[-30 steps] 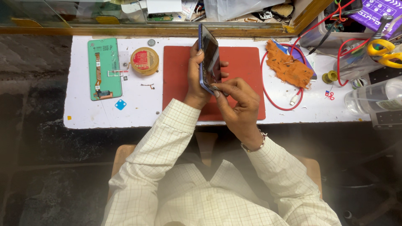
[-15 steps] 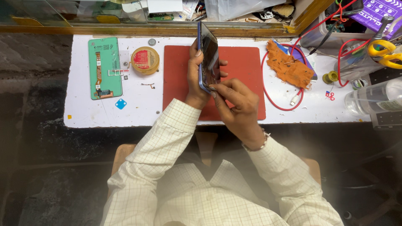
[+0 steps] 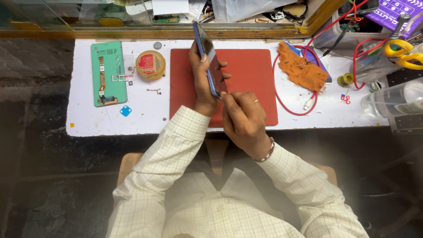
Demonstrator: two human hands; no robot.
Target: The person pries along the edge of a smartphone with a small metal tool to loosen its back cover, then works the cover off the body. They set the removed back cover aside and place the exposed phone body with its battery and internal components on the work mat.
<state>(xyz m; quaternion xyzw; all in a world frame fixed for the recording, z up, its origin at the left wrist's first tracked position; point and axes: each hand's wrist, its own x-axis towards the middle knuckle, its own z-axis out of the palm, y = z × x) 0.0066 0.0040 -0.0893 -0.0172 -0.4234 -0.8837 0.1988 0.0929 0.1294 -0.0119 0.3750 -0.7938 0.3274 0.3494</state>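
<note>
left hand (image 3: 200, 79) grips a phone (image 3: 207, 57) on edge, held upright over the left half of the red mat (image 3: 255, 75), fingers wrapped round its back. right hand (image 3: 242, 117) closed narrow at the phone's lower end, fingertips pinched against the near corner; whether it holds a small tool there, cannot tell. ring on one finger, bead bracelet at the wrist. mat sits mid worktop (image 3: 88, 123). toward the left edge: green phone panel (image 3: 108, 72) lying flat, round tape roll (image 3: 150, 64) just beside it, small blue square (image 3: 126, 110) near the front edge. right of the mat: orange cloth (image 3: 302, 68) inside a loop of red cable (image 3: 286, 103). yellow scissors (image 3: 403, 53) and clear plastic bottle (image 3: 392, 101) at the right edge.
</note>
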